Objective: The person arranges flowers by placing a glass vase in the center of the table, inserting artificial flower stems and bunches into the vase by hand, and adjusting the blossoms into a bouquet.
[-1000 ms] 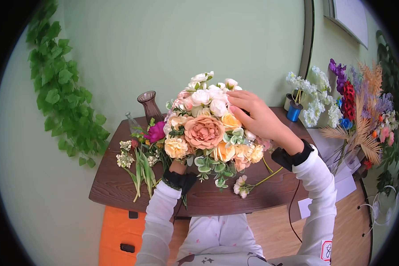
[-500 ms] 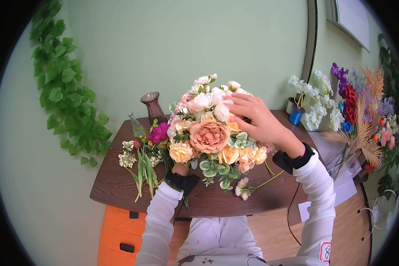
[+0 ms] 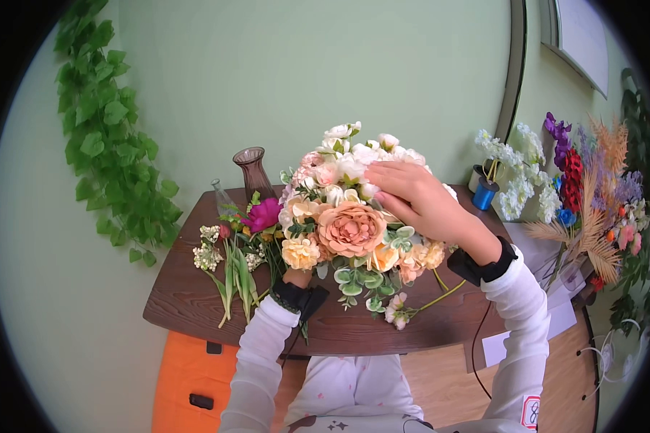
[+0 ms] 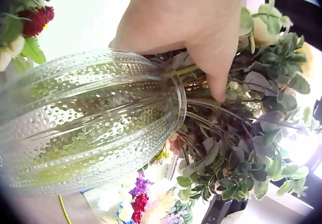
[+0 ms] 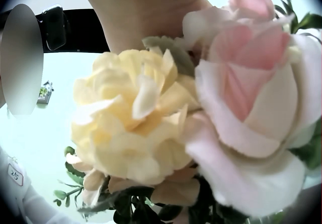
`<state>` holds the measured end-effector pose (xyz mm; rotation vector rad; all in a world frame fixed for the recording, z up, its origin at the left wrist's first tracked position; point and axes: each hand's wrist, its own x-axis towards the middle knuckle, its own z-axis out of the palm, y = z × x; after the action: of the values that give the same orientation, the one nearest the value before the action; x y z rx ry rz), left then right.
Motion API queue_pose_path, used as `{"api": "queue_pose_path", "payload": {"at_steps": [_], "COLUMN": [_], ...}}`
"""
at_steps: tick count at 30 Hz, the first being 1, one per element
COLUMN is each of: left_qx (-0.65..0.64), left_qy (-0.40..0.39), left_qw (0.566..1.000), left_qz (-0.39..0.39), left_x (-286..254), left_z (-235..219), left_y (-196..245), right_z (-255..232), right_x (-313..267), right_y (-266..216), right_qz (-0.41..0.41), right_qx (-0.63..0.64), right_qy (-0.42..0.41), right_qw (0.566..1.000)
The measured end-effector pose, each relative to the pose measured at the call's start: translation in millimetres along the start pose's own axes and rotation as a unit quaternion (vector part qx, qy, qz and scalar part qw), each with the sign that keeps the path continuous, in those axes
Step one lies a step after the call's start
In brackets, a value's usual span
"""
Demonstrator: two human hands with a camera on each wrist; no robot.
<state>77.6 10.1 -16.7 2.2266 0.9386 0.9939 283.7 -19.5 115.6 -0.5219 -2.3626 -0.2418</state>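
Note:
A large bouquet of artificial flowers [image 3: 350, 229], peach, yellow, pink and white with eucalyptus leaves, stands over the table's middle. Its stems [image 4: 204, 108] come out of a ribbed, dimpled glass vase [image 4: 95, 118], seen sideways in the left wrist view. At the vase's mouth, my left hand [image 4: 186, 22] grips the stems just above the rim; in the head view the blooms hide most of it. My right hand [image 3: 422, 198] lies over the bouquet's right side, straight fingers touching the white flowers. A yellow bloom [image 5: 131, 118] and a pale pink rose [image 5: 246, 93] fill the right wrist view.
Loose green stems [image 3: 235, 281], white berry sprigs [image 3: 207, 252] and a magenta flower [image 3: 262, 214] lie at the left. Behind them stand a purple glass vase [image 3: 251, 173] and a small clear bottle [image 3: 222, 195]. One pink-white sprig [image 3: 397, 312] lies near the front edge.
The bouquet has shifted slightly right and nearer. My right hand's fingers spread over the white flowers, then came together, now covering more of the yellow rose beside them.

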Motion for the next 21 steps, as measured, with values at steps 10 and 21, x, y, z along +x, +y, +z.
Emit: {"api": "queue_pose_path", "payload": {"at_steps": [10,21], "left_qx": [-0.003,0.070], "left_qy": [0.013,0.180], "left_qw": [1.000,0.978], "left_qz": [0.001,-0.085], "left_x": [28.5,-28.3], "left_z": [-17.2,-114.7], "left_y": [-0.1,18.1], "right_z": [-13.6,-9.5], "right_x": [-2.0,15.1], "right_y": [-2.2,-5.1], "right_qz": [0.073,0.052], "right_qx": [0.080,0.007], "right_qy": [0.024,-0.084], "right_qw": [0.994,0.995]}}
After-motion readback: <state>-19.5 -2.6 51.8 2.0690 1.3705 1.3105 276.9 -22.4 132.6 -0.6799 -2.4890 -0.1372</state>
